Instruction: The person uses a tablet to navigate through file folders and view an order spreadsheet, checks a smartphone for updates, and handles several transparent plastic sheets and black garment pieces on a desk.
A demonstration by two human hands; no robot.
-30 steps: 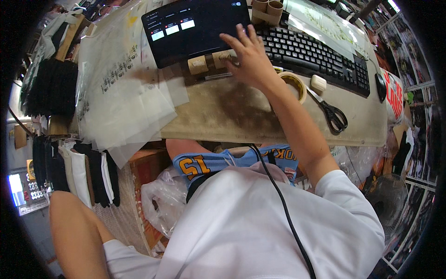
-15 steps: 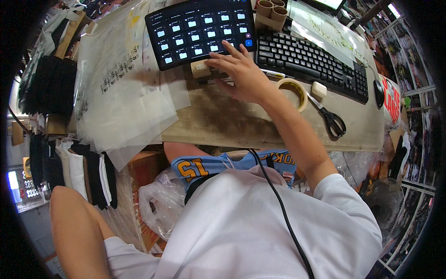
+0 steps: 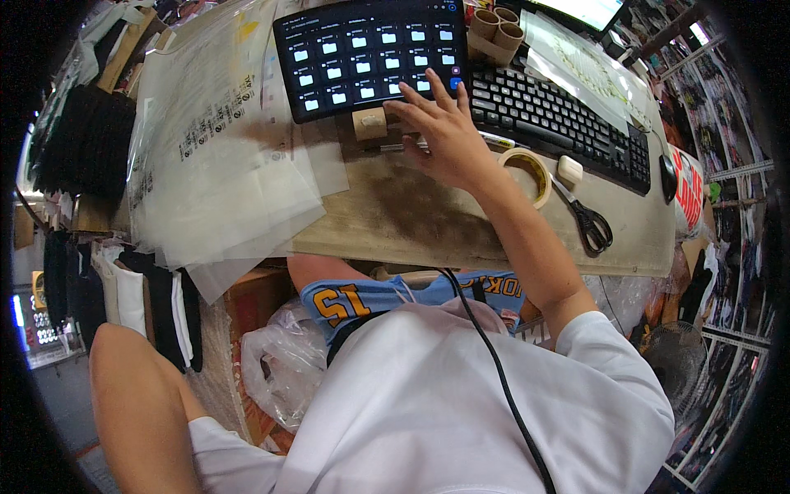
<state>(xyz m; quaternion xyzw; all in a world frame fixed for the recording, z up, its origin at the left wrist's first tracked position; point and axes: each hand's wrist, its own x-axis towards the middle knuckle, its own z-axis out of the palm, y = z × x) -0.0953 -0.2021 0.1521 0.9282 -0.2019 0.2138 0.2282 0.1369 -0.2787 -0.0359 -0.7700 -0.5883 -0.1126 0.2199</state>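
Note:
My right hand hovers over the lower right part of a black tablet, its fingers spread and nothing held. Rows of folder icons fill the lit screen. Whether a fingertip touches the glass I cannot tell. Below the tablet's lower edge is a small tan block, just left of my hand. A roll of tan tape lies beside my right wrist, with a marker pen partly behind the hand. Only my left arm shows at the lower left; the hand is out of sight.
Clear plastic sheets cover the table's left side. Right of my hand are a black keyboard, a white case, black-handled scissors and a mouse. Cardboard tubes stand behind the keyboard. A fan stands at lower right.
The view has shifted slightly, so the tablet sits further right in the picture. My right hand stays over the tablet's lower right part, its fingers a little more spread and raised.

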